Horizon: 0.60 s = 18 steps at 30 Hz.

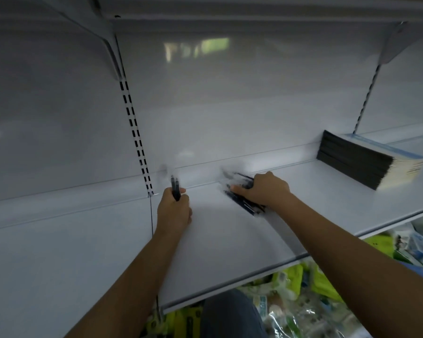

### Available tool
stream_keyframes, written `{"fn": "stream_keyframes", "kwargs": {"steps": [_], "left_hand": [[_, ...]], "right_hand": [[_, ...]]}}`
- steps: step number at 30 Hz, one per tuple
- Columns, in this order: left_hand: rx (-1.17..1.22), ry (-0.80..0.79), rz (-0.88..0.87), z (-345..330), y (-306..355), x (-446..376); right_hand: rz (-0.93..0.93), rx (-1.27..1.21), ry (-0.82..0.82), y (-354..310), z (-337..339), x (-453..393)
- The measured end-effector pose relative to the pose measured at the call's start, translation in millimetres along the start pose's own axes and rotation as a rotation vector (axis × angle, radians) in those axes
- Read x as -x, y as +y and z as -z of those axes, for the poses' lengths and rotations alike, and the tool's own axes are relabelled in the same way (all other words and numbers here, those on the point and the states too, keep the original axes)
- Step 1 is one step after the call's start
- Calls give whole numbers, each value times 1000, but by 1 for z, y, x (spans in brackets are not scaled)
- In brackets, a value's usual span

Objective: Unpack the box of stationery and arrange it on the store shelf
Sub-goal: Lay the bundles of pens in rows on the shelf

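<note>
On the white shelf [315, 191] the right hand [264, 189] grips a bundle of pens [242, 203], and the left hand [174, 208] pinches a few pens [175, 189]. It is better to lay them down in parallel, near the back wall, well apart from the notebooks [366, 162].

In front of me stands a glossy white back panel [230, 98] — it catches a dim greenish reflection of light [198, 47] near its top. A slotted upright [134, 128] runs down it, brackets [392, 45] hold a higher level, and below lie bright green packets [322, 279].
</note>
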<state>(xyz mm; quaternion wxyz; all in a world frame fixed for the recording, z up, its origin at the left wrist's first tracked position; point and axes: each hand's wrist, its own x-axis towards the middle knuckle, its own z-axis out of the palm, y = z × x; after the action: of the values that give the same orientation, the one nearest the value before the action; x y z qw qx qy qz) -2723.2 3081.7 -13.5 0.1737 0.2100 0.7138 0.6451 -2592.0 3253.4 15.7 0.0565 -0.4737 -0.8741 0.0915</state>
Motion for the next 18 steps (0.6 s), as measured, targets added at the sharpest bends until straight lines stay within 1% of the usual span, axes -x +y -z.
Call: {"fn": "stream_keyframes", "kwargs": {"steps": [3, 6, 9, 11, 13, 15, 17, 18], "left_hand": [[-173, -17, 36, 10, 3, 6], [-369, 3, -5, 30, -2, 11], [-533, 41, -94, 58, -4, 18], [-588, 69, -149, 77, -9, 22], [-626, 64, -201, 91, -12, 27], [-691, -37, -226, 99, -17, 34], [-836, -164, -271, 105, -21, 43], [-915, -198, -321, 104, -21, 47]], "right_hand": [[-1, 27, 55, -32, -15, 20], [-31, 67, 114, -65, -30, 35], [-49, -103, 65, -97, -38, 40], [-31, -154, 20, -121, -45, 43], [-48, -240, -47, -142, -47, 43], [-18, -299, -122, -150, -38, 43], [81, -306, -149, -143, -19, 42], [171, -257, -178, -136, -10, 41]]}}
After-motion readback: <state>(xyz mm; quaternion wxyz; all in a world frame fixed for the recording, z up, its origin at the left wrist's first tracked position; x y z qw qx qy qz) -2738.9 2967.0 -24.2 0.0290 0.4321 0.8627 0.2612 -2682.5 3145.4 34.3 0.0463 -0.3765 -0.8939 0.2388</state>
